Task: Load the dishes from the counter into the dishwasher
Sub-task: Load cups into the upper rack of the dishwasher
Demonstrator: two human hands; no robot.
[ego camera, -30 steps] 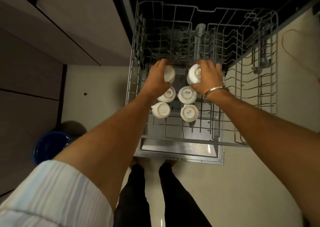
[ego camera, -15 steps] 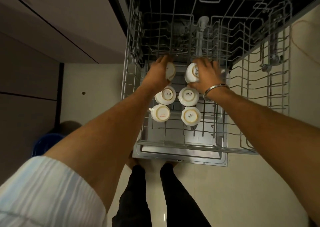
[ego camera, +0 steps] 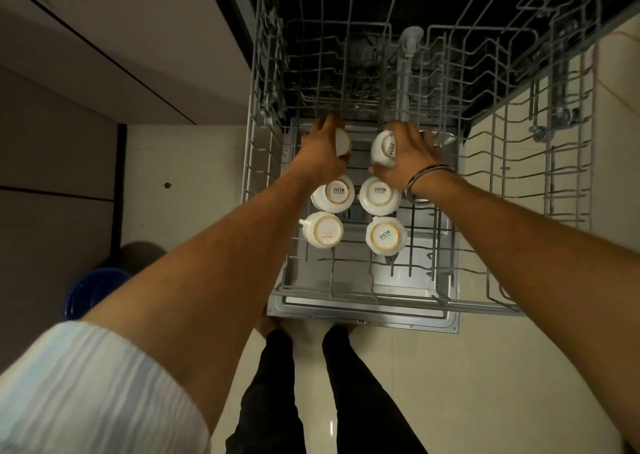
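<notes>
Head view: a person leans over a pulled-out dishwasher rack, both arms stretched down into it.
Left hand: fingers curled round a white cup, held tilted just above the rack floor, rim turned toward the other hand.
Right hand: grips a second white cup lettered SISTA, tipped on its side, thumb under it and fingers over its far side; a metal bangle circles the wrist.
Loaded cups: four more sit upside down just nearer the person than the hands, in two pairs — one below the left hand, one below the right, then one and one closer still.
Surroundings: a blue bucket stands on the floor well to the left of the left arm; a striped white sleeve covers the left upper arm.
</notes>
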